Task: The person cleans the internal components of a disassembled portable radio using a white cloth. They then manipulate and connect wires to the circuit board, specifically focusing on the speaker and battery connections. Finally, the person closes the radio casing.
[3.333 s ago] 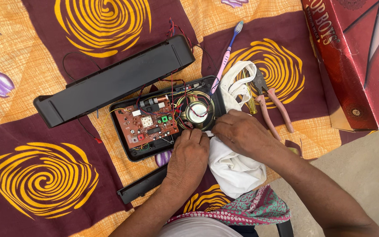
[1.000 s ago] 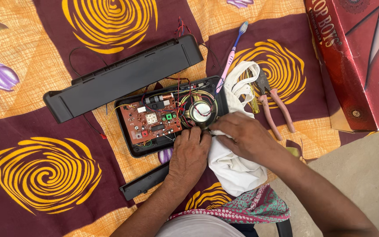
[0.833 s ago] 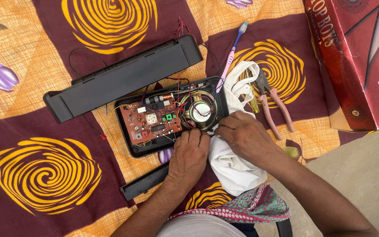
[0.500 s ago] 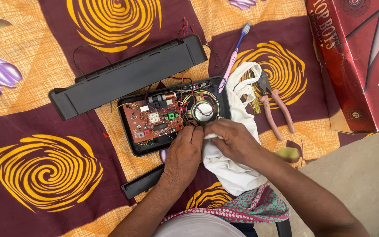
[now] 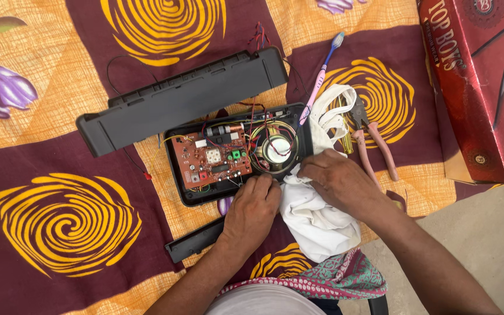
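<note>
Fingers of left hand [image 5: 252, 211] curled, tips touching opened radio [image 5: 237, 154] near edge, w/ speaker [image 5: 276, 150] just beyond; right hand [image 5: 336, 181] pinches white cloth [image 5: 316, 219] beside it.

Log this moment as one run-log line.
left hand: on opened radio edge, by speaker | right hand: pressing white cloth | nearby: pliers, toothbrush, back cover

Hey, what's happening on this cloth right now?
A person sits over an opened radio case with its red circuit board and speaker exposed. The left hand rests at the case's lower edge; the right hand presses a white cloth beside the speaker. A black cover, toothbrush and pliers lie nearby.
</note>
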